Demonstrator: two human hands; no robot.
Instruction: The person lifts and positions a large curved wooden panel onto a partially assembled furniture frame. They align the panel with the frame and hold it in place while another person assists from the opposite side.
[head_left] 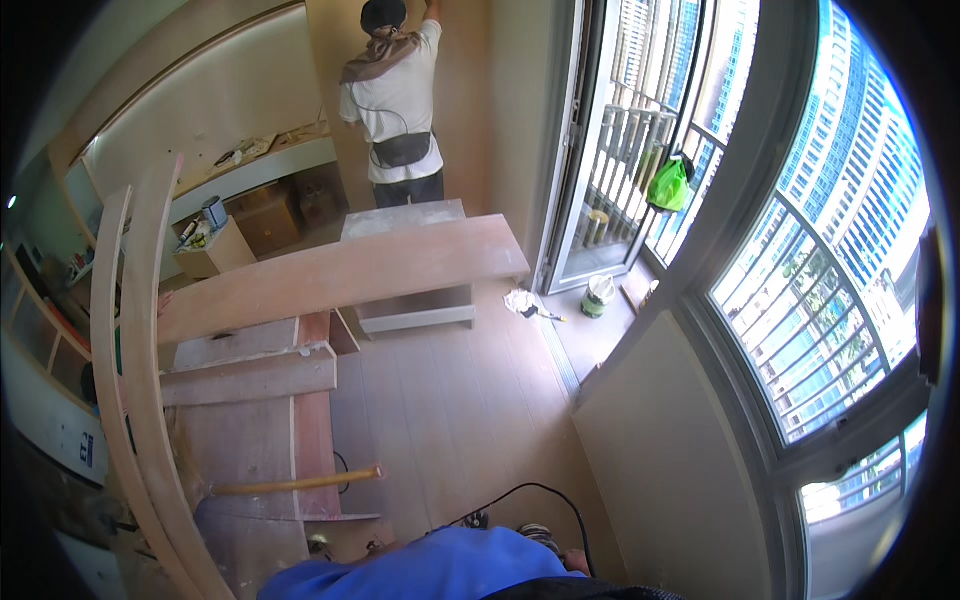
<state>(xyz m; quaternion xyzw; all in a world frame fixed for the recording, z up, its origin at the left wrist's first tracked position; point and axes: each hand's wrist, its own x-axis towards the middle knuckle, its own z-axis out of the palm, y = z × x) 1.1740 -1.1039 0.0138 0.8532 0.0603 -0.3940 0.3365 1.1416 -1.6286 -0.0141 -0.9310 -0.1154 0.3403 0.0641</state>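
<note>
My blue sleeve or shirt (440,565) fills the lower edge. Beside it, a sliver of what looks like my right hand (575,561) shows; its fingers are hidden. I cannot make out my left hand. A black power cable (540,487) curves over the floor close to the right hand. To the left, a hammer-like tool with a wooden handle (300,482) lies on the wooden boards (240,440), its head unclear. A handsaw blade (300,516) rests below that handle.
Two long planks (150,380) rise at the left. A wide board (350,275) lies across a white-topped bench (420,322). Beyond it, a person in a white shirt (405,110) faces the wall, one arm raised. A green bucket (598,296) stands by the balcony door (590,200).
</note>
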